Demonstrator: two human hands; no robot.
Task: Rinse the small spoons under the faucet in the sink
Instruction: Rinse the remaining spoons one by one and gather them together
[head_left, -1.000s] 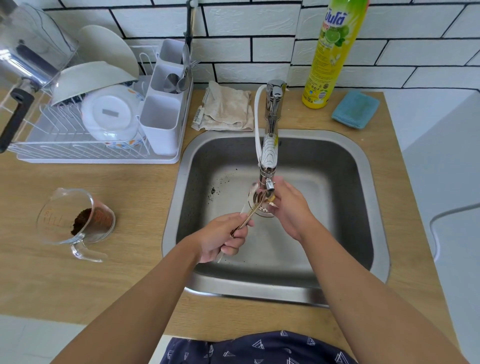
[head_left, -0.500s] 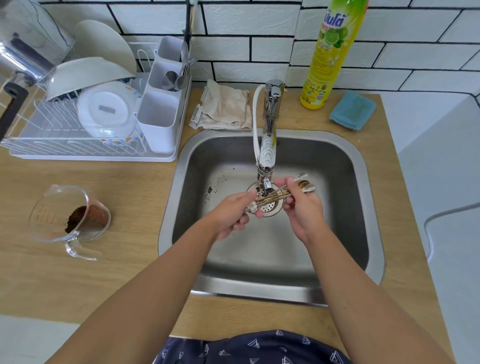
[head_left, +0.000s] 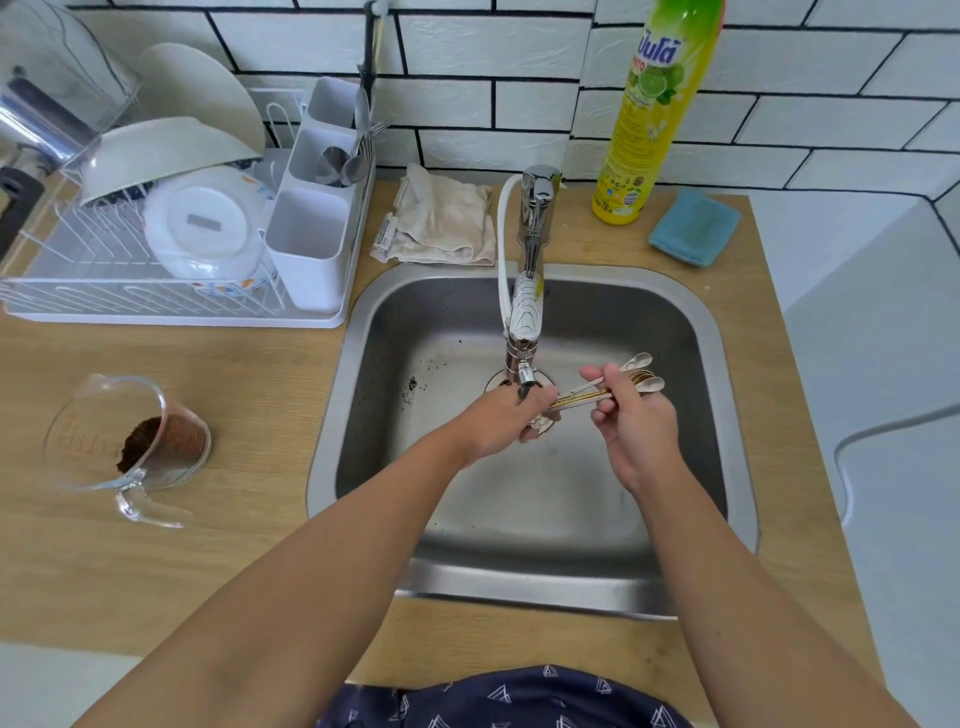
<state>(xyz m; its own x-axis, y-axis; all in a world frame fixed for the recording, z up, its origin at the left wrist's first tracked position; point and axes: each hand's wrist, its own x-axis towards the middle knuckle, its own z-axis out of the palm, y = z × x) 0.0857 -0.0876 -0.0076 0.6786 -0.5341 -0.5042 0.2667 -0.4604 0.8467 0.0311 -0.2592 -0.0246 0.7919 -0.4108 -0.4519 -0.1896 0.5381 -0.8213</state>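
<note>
— Head view first: where are the small spoons (head_left: 621, 383) right now?

— I see them bunched together over the sink (head_left: 717, 332), just right of the faucet (head_left: 531, 291) nozzle. The bowls fan out to the far right, the handle ends point left toward the drain.

— And my hands?

— The right hand (head_left: 636, 423) has its fingers curled around the middle of the bundle, gripping it. The left hand (head_left: 501, 423) sits directly under the nozzle, fingers folded in around the handle ends (the tips of those handles are hidden inside the fist, so I can't say how far they reach). Both hands hold the same bundle, one at each side.

— Is water running?

— I can't tell from this view; no stream stands out clearly against the steel.

— What else is on the tabletop (head_left: 218, 545)?

— On the left, a glass measuring cup (head_left: 124, 449) lies tilted with brown powder inside it. Far left is a white dish rack (head_left: 171, 306) with bowls, a plate and a cutlery holder carrying a few larger spoons. A crumpled cloth (head_left: 441, 218) lies beside the faucet base, a yellow-green dish soap bottle (head_left: 644, 119) stands against the tiled wall, and a blue sponge (head_left: 693, 228) lies right of it. Dark specks dot the sink floor left of the drain.
</note>
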